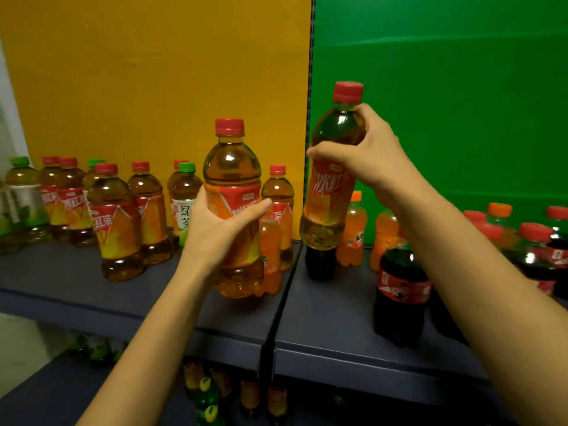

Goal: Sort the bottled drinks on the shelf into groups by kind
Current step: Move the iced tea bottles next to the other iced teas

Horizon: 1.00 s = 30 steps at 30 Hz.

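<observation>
Now left grip (pixel 215 229) and right grip (pixel 368 152) clasp tea bottles (pixel 232 167) (pixel 329 192) at the grey shelf (pixel 322 312).

The raised tea bottle (pixel 329 186) in the right hand (pixel 368 155) is showing a red cap, amber-green liquid and a red-and-orange label with white lettering. The near tea bottle (pixel 232 179) in the left hand (pixel 215 229) is wearing a red cap too, over golden-brown tea and a red, orange and yellow-green label. Toward the shelf's (pixel 322 318) back edge on the left, tea bottles (pixel 113 222) are carrying that red-and-orange pattern, while a green tea bottle (pixel 184 204) is showing a green cap and a white label with dark characters. Near the right front edge a cola bottle (pixel 399 290) is looking black with a red label; an orange soda bottle (pixel 353 232) behind it is glowing orange, cap included. The shelf is reading dark blue-grey, backed by a yellow panel (pixel 153 72) and a green panel (pixel 445 87).
</observation>
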Available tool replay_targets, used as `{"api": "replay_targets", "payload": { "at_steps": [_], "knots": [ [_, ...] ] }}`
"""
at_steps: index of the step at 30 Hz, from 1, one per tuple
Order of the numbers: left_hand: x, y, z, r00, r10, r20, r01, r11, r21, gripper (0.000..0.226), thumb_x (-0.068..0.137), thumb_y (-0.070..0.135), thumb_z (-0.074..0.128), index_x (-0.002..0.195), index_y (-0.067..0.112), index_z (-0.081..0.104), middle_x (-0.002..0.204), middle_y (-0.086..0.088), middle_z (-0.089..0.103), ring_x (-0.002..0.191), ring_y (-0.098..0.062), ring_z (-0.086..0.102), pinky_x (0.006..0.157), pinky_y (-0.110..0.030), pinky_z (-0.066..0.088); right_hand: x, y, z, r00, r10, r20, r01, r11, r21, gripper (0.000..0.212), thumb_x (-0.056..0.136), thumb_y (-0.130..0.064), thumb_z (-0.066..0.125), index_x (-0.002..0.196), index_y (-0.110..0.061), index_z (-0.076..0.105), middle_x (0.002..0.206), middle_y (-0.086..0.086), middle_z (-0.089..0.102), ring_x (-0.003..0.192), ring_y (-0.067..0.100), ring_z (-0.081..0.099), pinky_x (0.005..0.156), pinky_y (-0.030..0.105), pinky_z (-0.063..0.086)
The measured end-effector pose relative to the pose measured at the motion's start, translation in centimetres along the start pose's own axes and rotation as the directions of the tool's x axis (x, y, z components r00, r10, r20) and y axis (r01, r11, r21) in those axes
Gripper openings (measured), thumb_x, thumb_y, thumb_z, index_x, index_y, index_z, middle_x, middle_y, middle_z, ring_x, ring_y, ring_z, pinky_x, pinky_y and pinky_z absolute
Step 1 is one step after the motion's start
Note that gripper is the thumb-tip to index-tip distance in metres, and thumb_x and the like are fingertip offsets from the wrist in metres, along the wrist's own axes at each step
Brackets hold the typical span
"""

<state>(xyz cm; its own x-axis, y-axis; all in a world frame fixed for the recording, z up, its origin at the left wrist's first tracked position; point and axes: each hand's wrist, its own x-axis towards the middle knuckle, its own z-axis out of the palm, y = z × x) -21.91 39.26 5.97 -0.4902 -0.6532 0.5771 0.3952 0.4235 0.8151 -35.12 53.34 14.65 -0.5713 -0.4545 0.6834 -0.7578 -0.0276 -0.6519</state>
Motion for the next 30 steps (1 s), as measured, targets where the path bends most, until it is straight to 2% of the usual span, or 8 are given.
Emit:
{"api": "replay_targets", "payload": {
  "at_steps": [4, 7, 14, 19, 23, 24, 27, 30],
  "knots": [
    [-0.2, -2.1, -2.5, 0.998, -0.032, 0.05, 0.033, 0.999, -0.004, 0.073, 0.057, 0.03, 0.085, 0.121, 0.019, 0.053, 0.109, 0.002, 0.067, 0.096, -0.009, 0.066, 0.078, -0.026, 0.056, -1.5, 0.8, 3.7, 1.0, 0.015, -0.013, -0.017, 0.992, -0.129, 0.056, 0.063, -0.036, 0.079, 0.111, -0.024, 0.052, 0.105, -0.002, 0.063, 0.103, 0.023, 0.059, 0.092, 0.045, 0.047],
    [-0.1, -3.5, -4.1, 0.99, -0.056, 0.128, 0.059, 0.998, -0.02, 0.07, 0.057, 0.029, 0.082, 0.12, 0.018, 0.054, 0.108, 0.002, 0.067, 0.094, -0.008, 0.067, 0.074, -0.021, 0.056, -2.3, 1.4, 6.3, 0.997, 0.056, -0.044, -0.062, 0.983, -0.174, 0.054, 0.065, -0.036, 0.078, 0.11, -0.022, 0.051, 0.103, -0.003, 0.061, 0.103, 0.022, 0.058, 0.089, 0.04, 0.048],
    [0.8, -7.1, -6.0, 0.959, -0.076, 0.271, 0.096, 0.993, -0.062, 0.072, 0.052, 0.038, 0.084, 0.117, 0.023, 0.056, 0.107, 0.004, 0.069, 0.096, -0.01, 0.067, 0.085, -0.037, 0.056, -2.3, 2.7, 10.4, 0.958, 0.21, -0.194, -0.243, 0.956, -0.165, 0.068, 0.064, -0.04, 0.079, 0.119, -0.019, 0.046, 0.111, -0.002, 0.059, 0.106, 0.02, 0.056, 0.092, 0.039, 0.047],
    [0.8, -7.7, -5.6, 0.967, -0.029, 0.251, 0.057, 0.993, -0.105, 0.073, 0.053, 0.046, 0.08, 0.118, 0.028, 0.053, 0.11, 0.008, 0.067, 0.099, -0.007, 0.065, 0.088, -0.035, 0.054, -2.6, 4.2, 12.8, 0.933, 0.272, -0.236, -0.303, 0.947, -0.106, 0.073, 0.06, -0.044, 0.081, 0.117, -0.019, 0.044, 0.115, 0.001, 0.058, 0.108, 0.022, 0.056, 0.093, 0.044, 0.048],
    [0.1, -7.9, -5.0, 0.982, 0.012, 0.19, 0.01, 0.994, -0.112, 0.069, 0.055, 0.051, 0.078, 0.117, 0.04, 0.047, 0.112, 0.016, 0.063, 0.103, 0.0, 0.061, 0.084, -0.02, 0.052, -3.5, 5.3, 14.2, 0.932, 0.285, -0.224, -0.283, 0.958, 0.042, 0.066, 0.069, -0.038, 0.077, 0.122, -0.017, 0.044, 0.109, -0.007, 0.056, 0.104, 0.012, 0.055, 0.08, 0.02, 0.046],
    [-0.1, -8.1, -4.9, 0.985, 0.015, 0.174, 0.002, 0.996, -0.095, 0.069, 0.056, 0.054, 0.076, 0.116, 0.043, 0.044, 0.114, 0.017, 0.06, 0.105, 0.0, 0.059, 0.085, -0.019, 0.052, -3.7, 5.5, 14.6, 0.934, 0.281, -0.222, -0.269, 0.959, 0.084, 0.064, 0.072, -0.036, 0.075, 0.123, -0.017, 0.042, 0.109, -0.007, 0.055, 0.104, 0.011, 0.055, 0.079, 0.018, 0.045],
    [-0.7, -8.8, -4.6, 0.99, 0.045, 0.131, -0.04, 0.998, -0.042, 0.064, 0.06, 0.061, 0.066, 0.114, 0.046, 0.035, 0.121, 0.011, 0.051, 0.113, -0.005, 0.053, 0.092, -0.029, 0.05, -3.9, 6.0, 15.5, 0.94, 0.253, -0.231, -0.227, 0.965, 0.132, 0.062, 0.078, -0.036, 0.069, 0.127, -0.018, 0.036, 0.115, -0.004, 0.055, 0.105, 0.011, 0.055, 0.088, 0.024, 0.045],
    [-1.1, -9.2, -4.3, 0.989, 0.08, 0.128, -0.077, 0.997, -0.032, 0.06, 0.064, 0.058, 0.061, 0.113, 0.043, 0.029, 0.123, 0.005, 0.048, 0.114, -0.01, 0.052, 0.093, -0.031, 0.049, -3.8, 6.4, 15.9, 0.942, 0.255, -0.219, -0.227, 0.963, 0.142, 0.063, 0.081, -0.04, 0.064, 0.129, -0.019, 0.03, 0.119, -0.001, 0.054, 0.107, 0.013, 0.055, 0.092, 0.029, 0.046]
  ]
}}
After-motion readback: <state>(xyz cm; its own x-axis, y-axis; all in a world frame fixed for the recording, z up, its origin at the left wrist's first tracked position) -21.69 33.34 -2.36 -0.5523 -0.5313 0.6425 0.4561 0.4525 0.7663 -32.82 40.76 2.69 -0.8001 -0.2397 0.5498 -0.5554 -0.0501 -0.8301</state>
